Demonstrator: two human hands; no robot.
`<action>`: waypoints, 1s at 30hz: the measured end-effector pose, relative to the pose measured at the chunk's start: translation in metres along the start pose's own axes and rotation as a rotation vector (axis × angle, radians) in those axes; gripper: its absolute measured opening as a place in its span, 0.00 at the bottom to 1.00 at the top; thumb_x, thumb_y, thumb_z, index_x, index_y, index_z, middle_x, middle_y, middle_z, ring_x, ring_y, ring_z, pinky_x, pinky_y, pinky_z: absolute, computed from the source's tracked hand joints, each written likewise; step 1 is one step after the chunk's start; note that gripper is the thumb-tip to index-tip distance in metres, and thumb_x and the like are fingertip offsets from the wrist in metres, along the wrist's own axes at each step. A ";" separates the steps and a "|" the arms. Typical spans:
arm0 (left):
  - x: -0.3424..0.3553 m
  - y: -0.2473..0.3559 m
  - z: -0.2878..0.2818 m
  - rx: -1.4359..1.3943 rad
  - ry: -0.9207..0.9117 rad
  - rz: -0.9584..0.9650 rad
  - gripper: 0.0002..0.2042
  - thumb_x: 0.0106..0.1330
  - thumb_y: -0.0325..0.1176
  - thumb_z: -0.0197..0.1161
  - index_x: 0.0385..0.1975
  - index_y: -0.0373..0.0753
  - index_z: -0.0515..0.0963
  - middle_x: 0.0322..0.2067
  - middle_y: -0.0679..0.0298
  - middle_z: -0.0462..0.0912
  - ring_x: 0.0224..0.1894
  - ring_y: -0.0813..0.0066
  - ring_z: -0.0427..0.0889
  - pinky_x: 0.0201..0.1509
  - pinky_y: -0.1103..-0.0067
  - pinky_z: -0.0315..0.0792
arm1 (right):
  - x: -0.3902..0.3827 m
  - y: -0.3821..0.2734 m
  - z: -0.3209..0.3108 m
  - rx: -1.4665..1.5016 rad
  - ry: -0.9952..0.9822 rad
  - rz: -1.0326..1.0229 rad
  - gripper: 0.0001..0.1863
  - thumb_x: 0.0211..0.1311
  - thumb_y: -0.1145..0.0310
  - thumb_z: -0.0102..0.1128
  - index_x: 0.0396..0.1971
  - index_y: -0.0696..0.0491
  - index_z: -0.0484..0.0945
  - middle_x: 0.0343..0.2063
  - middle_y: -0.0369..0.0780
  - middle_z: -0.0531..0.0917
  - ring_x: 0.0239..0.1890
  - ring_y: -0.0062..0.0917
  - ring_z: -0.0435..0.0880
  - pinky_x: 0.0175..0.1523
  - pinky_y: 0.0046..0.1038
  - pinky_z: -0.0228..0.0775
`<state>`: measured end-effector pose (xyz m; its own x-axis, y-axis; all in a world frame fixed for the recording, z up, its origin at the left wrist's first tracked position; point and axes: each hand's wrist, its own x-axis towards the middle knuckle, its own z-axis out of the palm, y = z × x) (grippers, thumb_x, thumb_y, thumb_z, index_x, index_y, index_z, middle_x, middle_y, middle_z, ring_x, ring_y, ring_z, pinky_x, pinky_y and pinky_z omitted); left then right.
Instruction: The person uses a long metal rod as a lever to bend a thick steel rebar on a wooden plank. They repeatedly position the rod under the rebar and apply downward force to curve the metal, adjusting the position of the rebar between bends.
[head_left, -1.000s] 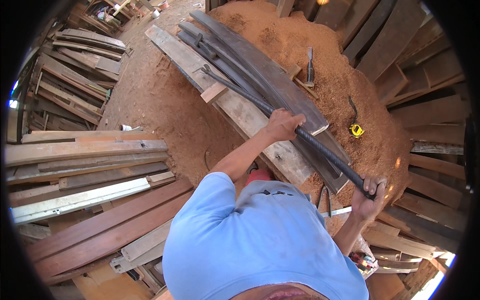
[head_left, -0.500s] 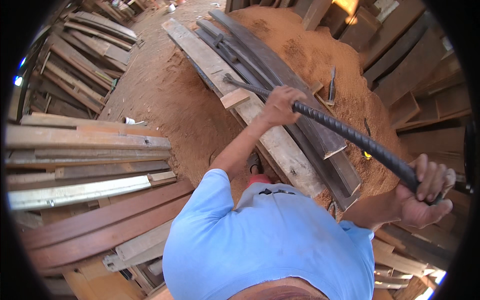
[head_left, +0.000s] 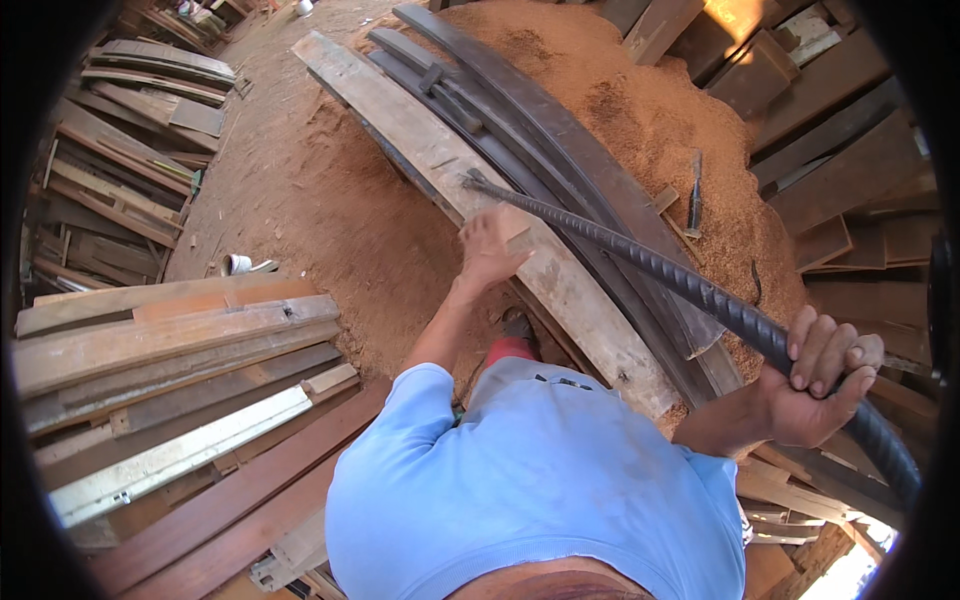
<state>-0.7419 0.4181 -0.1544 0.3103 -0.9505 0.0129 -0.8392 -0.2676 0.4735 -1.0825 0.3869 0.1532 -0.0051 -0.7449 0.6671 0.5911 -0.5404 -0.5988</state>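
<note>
Shifted off the ribbed bar (head_left: 690,287), the left hand (head_left: 487,250) is laid at the wood block (head_left: 515,231) on the left edge of the pale plank (head_left: 580,303), its closure indeterminable, while the bar, clasped by the right hand (head_left: 822,378), is slanted forward-left over that plank, forked end nearer the left.

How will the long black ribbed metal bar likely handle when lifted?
The long black ribbed metal bar is probably stiff and heavy, judging by its thick, metallic-looking shaft. Its spiral ridges should resist slipping in the right hand. With that grip far from the forked tip, small wrist movements might swing the tip widely.
</note>
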 end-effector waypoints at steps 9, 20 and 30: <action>0.012 -0.100 0.057 0.027 -0.132 -0.097 0.43 0.49 0.43 0.80 0.64 0.35 0.64 0.58 0.44 0.70 0.62 0.42 0.68 0.66 0.55 0.63 | 0.063 0.034 0.044 0.052 -0.012 -0.131 0.17 0.64 0.54 0.68 0.39 0.52 0.76 0.22 0.27 0.67 0.22 0.13 0.65 0.36 0.24 0.57; -0.018 -0.164 -0.023 0.252 -0.092 -0.232 0.38 0.46 0.40 0.80 0.58 0.36 0.69 0.52 0.49 0.76 0.55 0.48 0.74 0.60 0.58 0.69 | 0.040 0.071 0.077 0.109 -0.406 -0.223 0.35 0.63 0.39 0.66 0.62 0.43 0.68 0.21 0.27 0.74 0.15 0.12 0.72 0.27 0.21 0.69; 0.057 -0.221 -0.097 0.125 -0.020 0.208 0.39 0.38 0.37 0.79 0.58 0.51 0.74 0.49 0.54 0.76 0.55 0.49 0.74 0.58 0.57 0.71 | 0.076 0.082 0.120 -0.017 -0.447 -0.215 0.31 0.70 0.41 0.58 0.57 0.52 0.70 0.20 0.28 0.68 0.15 0.12 0.66 0.28 0.21 0.64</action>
<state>-0.4951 0.4384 -0.1730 0.1171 -0.9899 0.0805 -0.9331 -0.0819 0.3501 -0.9372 0.3330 0.2078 0.2229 -0.3770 0.8990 0.6014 -0.6726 -0.4312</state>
